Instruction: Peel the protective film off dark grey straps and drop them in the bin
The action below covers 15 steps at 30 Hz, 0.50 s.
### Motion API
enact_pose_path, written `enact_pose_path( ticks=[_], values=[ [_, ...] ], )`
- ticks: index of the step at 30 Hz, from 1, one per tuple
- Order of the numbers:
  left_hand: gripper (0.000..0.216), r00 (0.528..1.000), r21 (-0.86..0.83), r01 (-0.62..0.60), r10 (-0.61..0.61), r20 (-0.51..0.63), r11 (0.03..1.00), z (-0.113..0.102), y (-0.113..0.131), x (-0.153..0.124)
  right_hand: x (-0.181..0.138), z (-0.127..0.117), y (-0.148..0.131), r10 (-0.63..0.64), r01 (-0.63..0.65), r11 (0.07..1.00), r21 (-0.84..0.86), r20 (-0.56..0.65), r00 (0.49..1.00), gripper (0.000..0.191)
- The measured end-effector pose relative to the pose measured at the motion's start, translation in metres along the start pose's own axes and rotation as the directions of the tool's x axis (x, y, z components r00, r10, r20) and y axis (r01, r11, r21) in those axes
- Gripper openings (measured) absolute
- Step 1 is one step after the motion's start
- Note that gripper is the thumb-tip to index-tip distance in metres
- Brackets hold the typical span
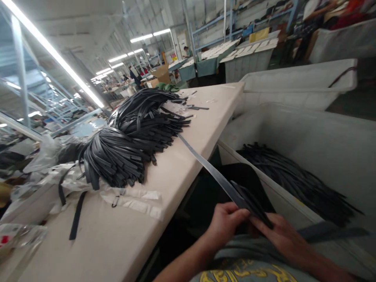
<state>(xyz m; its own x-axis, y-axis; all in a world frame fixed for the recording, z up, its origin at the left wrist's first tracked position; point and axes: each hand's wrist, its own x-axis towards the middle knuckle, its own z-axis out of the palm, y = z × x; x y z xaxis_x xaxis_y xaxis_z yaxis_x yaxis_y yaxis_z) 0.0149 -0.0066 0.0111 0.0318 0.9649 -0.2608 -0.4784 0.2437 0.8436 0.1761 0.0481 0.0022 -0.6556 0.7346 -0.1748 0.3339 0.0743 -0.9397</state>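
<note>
My left hand (226, 221) and my right hand (282, 235) meet low in the frame, both gripping the near ends of a small bunch of black straps (249, 201). One long strap (202, 160) runs from my hands up to the beige table (182, 172). There it joins a large pile of black straps (132, 137) bundled in the table's middle.
A white bin (323, 145) to my right holds more black straps (296, 180); a second white bin (296, 84) stands behind it. Clear plastic bags (129, 197) and a loose strap (76, 215) lie on the table's near left. Other people work at distant tables.
</note>
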Motion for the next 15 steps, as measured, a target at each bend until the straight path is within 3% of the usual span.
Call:
enact_pose_path(
  ticks=[2,4,6,7,11,15],
  values=[
    [0.038,0.997,-0.013,-0.007,0.006,-0.082,1.0,-0.002,0.012,-0.001,0.004,-0.013,-0.003,0.012,-0.007,0.997,0.076,-0.077,0.997,0.048],
    [0.038,0.987,-0.052,0.032,-0.039,-0.153,0.998,-0.005,0.023,-0.002,0.003,-0.03,0.0,0.02,0.001,0.997,0.078,-0.274,0.962,0.052],
    [0.038,0.981,-0.121,0.102,-0.12,-0.154,0.987,-0.006,0.03,-0.004,-0.004,-0.044,0.003,-0.037,0.036,0.999,-0.009,-0.429,0.902,0.053],
    [0.039,0.979,-0.162,0.139,-0.16,-0.128,0.977,-0.005,0.031,-0.006,-0.009,-0.049,0.003,-0.101,0.081,0.995,-0.063,-0.451,0.887,0.051],
    [0.041,0.973,-0.279,0.217,-0.231,-0.019,0.936,0.008,0.027,-0.006,-0.034,-0.048,-0.005,-0.391,0.356,0.918,-0.176,-0.254,0.884,0.029],
    [0.045,0.966,-0.317,0.25,-0.259,0.013,0.915,0.021,0.017,-0.002,-0.047,-0.036,-0.018,-0.615,0.575,0.767,-0.283,-0.071,0.785,0.026]
  ],
)
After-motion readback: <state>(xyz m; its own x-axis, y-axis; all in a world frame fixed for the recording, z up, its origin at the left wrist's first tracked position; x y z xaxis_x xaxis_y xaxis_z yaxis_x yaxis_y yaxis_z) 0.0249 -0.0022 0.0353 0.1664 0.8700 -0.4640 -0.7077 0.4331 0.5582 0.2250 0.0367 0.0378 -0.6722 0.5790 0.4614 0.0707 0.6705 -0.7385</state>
